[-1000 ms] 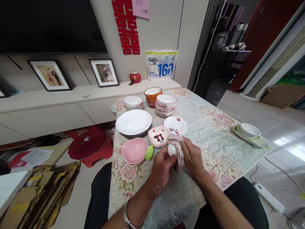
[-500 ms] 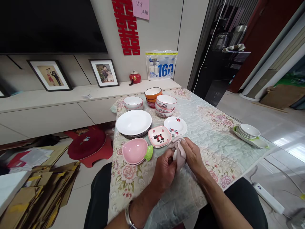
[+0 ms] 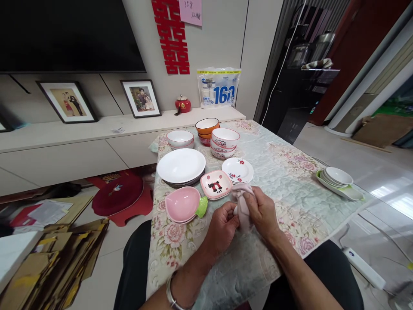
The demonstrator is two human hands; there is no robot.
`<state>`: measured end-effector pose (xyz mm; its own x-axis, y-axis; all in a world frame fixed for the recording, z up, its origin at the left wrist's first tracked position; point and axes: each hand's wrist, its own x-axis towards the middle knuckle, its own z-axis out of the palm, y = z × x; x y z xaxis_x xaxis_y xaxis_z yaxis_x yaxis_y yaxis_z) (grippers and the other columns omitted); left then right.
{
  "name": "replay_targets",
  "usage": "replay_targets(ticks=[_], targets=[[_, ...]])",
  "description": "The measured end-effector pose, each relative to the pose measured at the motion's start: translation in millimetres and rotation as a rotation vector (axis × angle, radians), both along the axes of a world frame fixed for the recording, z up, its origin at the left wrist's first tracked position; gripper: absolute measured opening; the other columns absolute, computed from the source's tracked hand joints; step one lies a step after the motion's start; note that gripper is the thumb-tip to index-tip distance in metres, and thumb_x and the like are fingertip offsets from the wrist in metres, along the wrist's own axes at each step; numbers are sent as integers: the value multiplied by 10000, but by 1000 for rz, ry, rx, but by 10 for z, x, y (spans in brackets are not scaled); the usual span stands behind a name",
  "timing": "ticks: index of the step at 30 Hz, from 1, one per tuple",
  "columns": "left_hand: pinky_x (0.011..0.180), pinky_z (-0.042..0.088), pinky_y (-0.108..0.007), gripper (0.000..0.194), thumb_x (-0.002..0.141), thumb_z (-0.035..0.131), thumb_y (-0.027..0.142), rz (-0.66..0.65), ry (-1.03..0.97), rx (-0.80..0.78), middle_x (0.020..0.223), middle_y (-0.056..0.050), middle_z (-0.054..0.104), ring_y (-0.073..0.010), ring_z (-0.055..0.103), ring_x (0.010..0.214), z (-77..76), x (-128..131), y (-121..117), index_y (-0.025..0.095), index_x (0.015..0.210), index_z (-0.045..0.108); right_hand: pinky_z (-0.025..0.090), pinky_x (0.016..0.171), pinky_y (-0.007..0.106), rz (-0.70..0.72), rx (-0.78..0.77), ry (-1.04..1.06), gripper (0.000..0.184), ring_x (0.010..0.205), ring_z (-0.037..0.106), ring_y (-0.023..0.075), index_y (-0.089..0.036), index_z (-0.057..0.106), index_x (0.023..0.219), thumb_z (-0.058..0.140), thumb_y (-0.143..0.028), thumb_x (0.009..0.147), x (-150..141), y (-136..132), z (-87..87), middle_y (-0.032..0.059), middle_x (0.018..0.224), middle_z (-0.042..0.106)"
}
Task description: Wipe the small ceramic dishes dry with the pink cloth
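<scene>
Over the near edge of the floral tablecloth (image 3: 290, 172), my left hand (image 3: 222, 228) is closed around a small white dish that is almost hidden. My right hand (image 3: 263, 211) presses a pale pink cloth (image 3: 241, 206) against that dish, fingers curled over the cloth. Just beyond my hands lie a square pink cat dish (image 3: 215, 184) and a small flowered plate (image 3: 238, 169). A pink peach-shaped dish with a green leaf (image 3: 182, 204) sits to the left.
Farther back are a stack of large white plates (image 3: 180, 166), a white bowl (image 3: 180, 138), orange bowls (image 3: 207, 125) and patterned bowls (image 3: 225, 138). A stack of small white saucers (image 3: 337, 177) stands at the right edge. Cardboard (image 3: 54, 262) lies on the floor at left.
The white dish showed between my hands a second ago; now the cloth and my fingers cover it almost fully. My right hand has shifted slightly over the cloth.
</scene>
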<state>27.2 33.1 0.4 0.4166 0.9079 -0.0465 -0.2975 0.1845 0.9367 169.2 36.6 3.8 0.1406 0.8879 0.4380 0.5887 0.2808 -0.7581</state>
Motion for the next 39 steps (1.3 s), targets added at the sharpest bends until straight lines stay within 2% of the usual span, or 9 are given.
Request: replay_targets(ticks=[3, 5, 10, 14, 18, 21, 29, 35, 39], targets=[[616, 433, -252, 87, 735, 640, 146, 137, 94, 100, 705, -5, 670, -146, 550, 656, -39, 10, 7, 162, 819, 655, 464, 821, 368, 123, 128, -163, 224, 908, 578, 239, -200, 657, 980, 461, -307, 957, -125, -26, -6, 87, 950, 660], [614, 427, -253, 125, 742, 607, 127, 185, 139, 140, 712, -2, 669, -146, 545, 654, -52, 12, -3, 171, 846, 659, 458, 884, 385, 167, 133, -143, 238, 995, 568, 247, -200, 656, 1037, 446, -290, 970, -176, -31, 4, 101, 1041, 657], [570, 377, -249, 12, 754, 647, 178, 150, 175, 173, 628, 12, 599, -133, 484, 599, -37, -1, -65, 169, 749, 640, 472, 712, 310, 56, -40, 185, 300, 768, 583, 190, -209, 668, 1023, 419, -374, 997, -59, 0, 63, 42, 873, 658], [571, 380, -236, 149, 733, 739, 266, 126, 40, 67, 665, 9, 626, -122, 494, 607, -50, 6, -58, 154, 777, 650, 465, 646, 293, -25, -154, 423, 337, 711, 581, 184, -191, 676, 1045, 446, -427, 972, 42, 43, 58, 30, 841, 684], [624, 433, -239, 278, 689, 814, 327, 186, -198, -117, 755, -14, 699, -136, 575, 670, -47, 21, -4, 150, 842, 664, 497, 854, 349, 22, -82, 292, 362, 984, 629, 236, -201, 649, 1173, 417, -399, 979, -48, 28, -13, 82, 1084, 698], [641, 444, -241, 325, 642, 856, 318, 206, -271, -179, 764, -24, 722, -149, 612, 697, -8, 25, 11, 149, 856, 679, 431, 1032, 398, 132, 31, 141, 392, 1192, 559, 254, -219, 571, 1318, 459, -345, 963, -128, 10, -61, 105, 1271, 620], [699, 476, -263, 316, 634, 872, 316, 176, -294, -221, 770, -28, 730, -143, 623, 708, 4, 34, -13, 140, 826, 693, 487, 837, 326, 173, -144, 330, 371, 934, 638, 217, -221, 648, 1195, 414, -432, 1000, -45, 38, 13, 53, 1080, 702], [797, 515, -309, 390, 637, 872, 291, 214, -356, -253, 900, -61, 760, -188, 681, 823, 42, 11, 19, 143, 958, 706, 457, 980, 353, 377, -205, 320, 494, 1156, 597, 250, -247, 536, 1382, 595, -417, 923, -5, 15, 106, 52, 1312, 634], [781, 509, -309, 396, 643, 870, 302, 193, -343, -242, 878, -64, 762, -199, 685, 827, 32, 22, 13, 142, 964, 702, 462, 975, 369, 293, -136, 263, 416, 1118, 616, 254, -232, 598, 1317, 543, -416, 948, -33, 9, 80, 67, 1264, 665]])
